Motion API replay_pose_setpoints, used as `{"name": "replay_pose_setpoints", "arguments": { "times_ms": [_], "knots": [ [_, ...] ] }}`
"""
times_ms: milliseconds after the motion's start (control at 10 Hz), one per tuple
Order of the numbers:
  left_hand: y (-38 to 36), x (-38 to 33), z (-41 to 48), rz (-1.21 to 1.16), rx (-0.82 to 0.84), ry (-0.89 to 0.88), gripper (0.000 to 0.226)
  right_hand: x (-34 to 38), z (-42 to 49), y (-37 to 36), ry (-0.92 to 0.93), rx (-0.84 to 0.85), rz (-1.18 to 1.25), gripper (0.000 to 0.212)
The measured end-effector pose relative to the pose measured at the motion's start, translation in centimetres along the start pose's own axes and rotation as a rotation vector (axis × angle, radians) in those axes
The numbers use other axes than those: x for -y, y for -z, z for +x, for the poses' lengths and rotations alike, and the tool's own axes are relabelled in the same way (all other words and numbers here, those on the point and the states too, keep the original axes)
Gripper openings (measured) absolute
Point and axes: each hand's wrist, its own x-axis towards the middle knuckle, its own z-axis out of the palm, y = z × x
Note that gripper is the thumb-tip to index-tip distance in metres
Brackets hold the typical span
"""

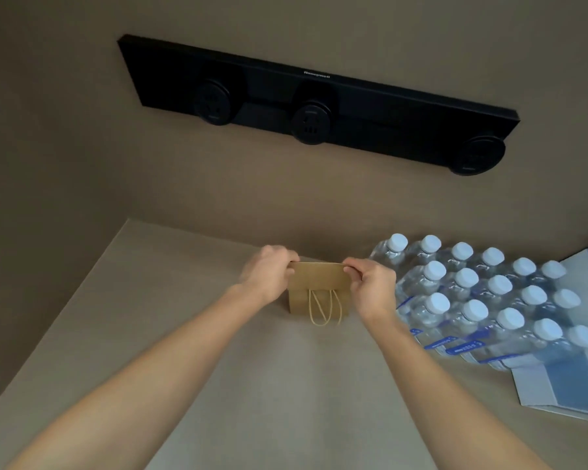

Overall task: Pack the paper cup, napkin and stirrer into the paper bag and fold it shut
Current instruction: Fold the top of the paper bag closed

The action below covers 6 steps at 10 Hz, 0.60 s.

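Paper bag [316,293] is stood upright on the table [218,385]; its folded top, running left to right, is pinched at opposite ends by left hand [269,269] and right hand [370,283], equally near.

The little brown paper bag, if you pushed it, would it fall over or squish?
The paper bag would probably slide or tip easily: it looks small and light, standing upright on the table. It likely squishes too, since the hands are folding its thin top. The string handles hang floppy.
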Motion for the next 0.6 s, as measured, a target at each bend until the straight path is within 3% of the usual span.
{"name": "replay_pose_setpoints", "arguments": {
  "times_ms": [300, 600],
  "knots": [
    [-2.1, 0.6, 3.6, -0.203, -0.275, -0.019, 0.019, -0.9, 1.8, -1.3, -0.021, -0.043, 0.024, 0.019],
    [1.8, -0.5, -1.1, -0.112, -0.153, -0.075, 0.040, 2.6, -0.3, 3.1, -0.044, 0.158, -0.175, 0.046]
  ]
}}
